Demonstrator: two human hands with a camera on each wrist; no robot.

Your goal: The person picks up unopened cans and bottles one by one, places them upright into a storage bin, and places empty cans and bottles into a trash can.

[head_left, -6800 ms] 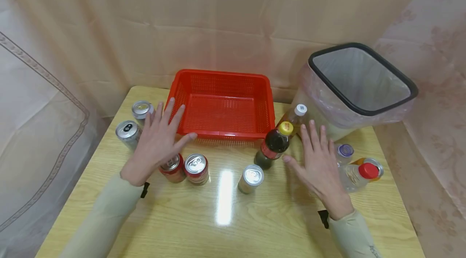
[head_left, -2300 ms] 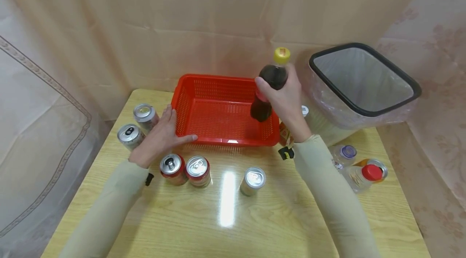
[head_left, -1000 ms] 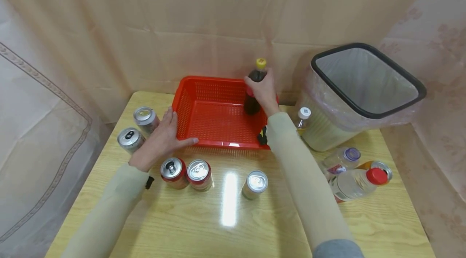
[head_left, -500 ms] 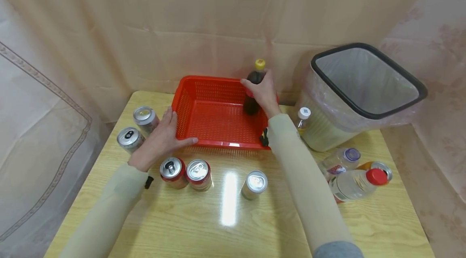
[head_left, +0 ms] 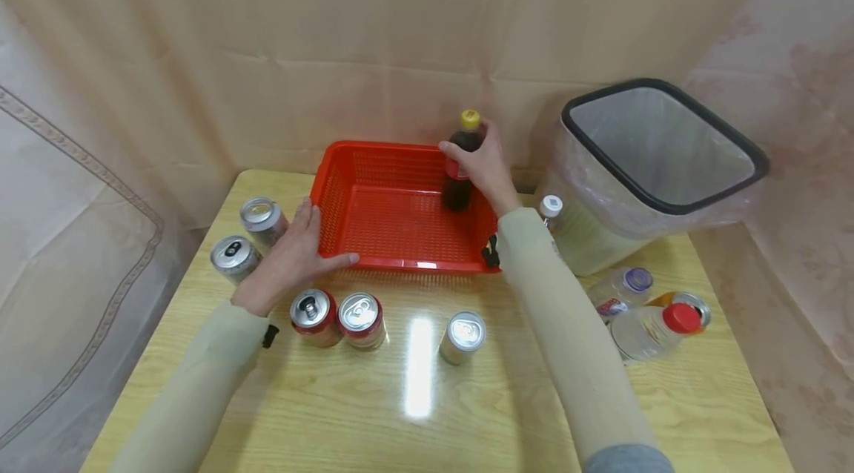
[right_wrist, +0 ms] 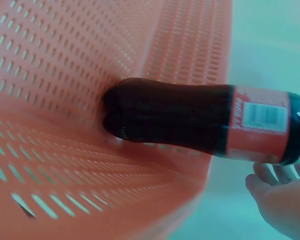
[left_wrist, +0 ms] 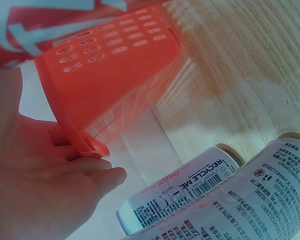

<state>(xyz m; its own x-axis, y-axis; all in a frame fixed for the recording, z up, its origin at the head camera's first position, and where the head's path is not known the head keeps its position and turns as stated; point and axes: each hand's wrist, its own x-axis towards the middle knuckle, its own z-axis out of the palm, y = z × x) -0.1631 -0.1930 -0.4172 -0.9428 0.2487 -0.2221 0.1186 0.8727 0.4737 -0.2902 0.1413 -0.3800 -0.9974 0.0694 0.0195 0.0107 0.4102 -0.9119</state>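
A dark cola bottle (head_left: 457,195) with a yellow cap stands in the right rear part of the red perforated basket (head_left: 416,263). My right hand (head_left: 492,170) curls round its upper half, thumb across the front; in the right wrist view the fingertips (right_wrist: 262,172) are right at the red label. The bottle's base is down at the basket floor. At the basket's front left corner lies my left hand (head_left: 291,254), fingers straight along the left side and thumb along the front. The left wrist view has that hand (left_wrist: 50,185) against the basket rim (left_wrist: 85,142).
Silver cans (head_left: 233,256) stand left of my left hand, two red cans (head_left: 313,317) in front of it. A pale can (head_left: 463,336) stands front centre. On the right are a lined bin (head_left: 600,221), a white-capped bottle (head_left: 550,207) and clear bottles (head_left: 643,332) near an orange can.
The cola bottle has gone from the table into the basket with my right hand. My left hand has settled on the basket's corner. Over the last second, both hands and the bottle have hardly moved.
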